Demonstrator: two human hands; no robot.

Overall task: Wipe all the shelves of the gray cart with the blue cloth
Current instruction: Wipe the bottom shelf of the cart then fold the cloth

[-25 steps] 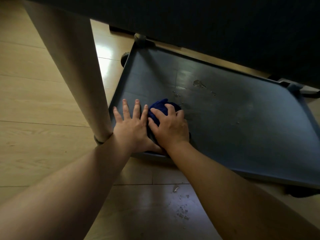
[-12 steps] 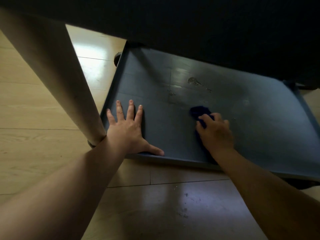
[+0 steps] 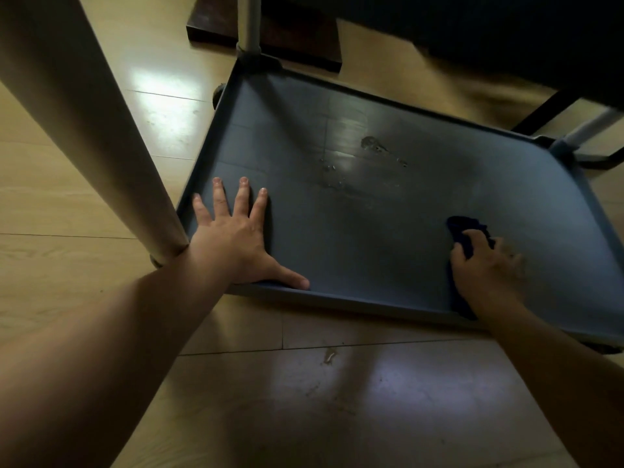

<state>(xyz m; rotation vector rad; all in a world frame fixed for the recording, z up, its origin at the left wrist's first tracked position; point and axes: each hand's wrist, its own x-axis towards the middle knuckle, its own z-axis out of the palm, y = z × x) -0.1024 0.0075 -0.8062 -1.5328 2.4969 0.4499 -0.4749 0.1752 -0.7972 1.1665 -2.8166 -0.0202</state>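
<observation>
The gray cart's bottom shelf [image 3: 388,251] lies low over the wooden floor, a shallow tray with a raised rim. My left hand [image 3: 236,238] rests flat on its near left corner, fingers spread, thumb along the front rim. My right hand [image 3: 486,268] presses the bunched blue cloth [image 3: 467,231] onto the shelf near the right front; the cloth sticks out beyond my fingers. Wet smears and a stain [image 3: 371,145] shine in the shelf's middle.
A thick pale cart post [image 3: 101,130] rises at the near left corner, right beside my left wrist. A thinner post [image 3: 249,21] stands at the far left corner, another at the far right [image 3: 587,128]. The shelf above darkens the top right. A dark board [image 3: 270,38] lies on the floor behind.
My right hand slid the blue cloth from beside my left hand across the shelf to its right side. My left hand stayed planted at the near left corner.
</observation>
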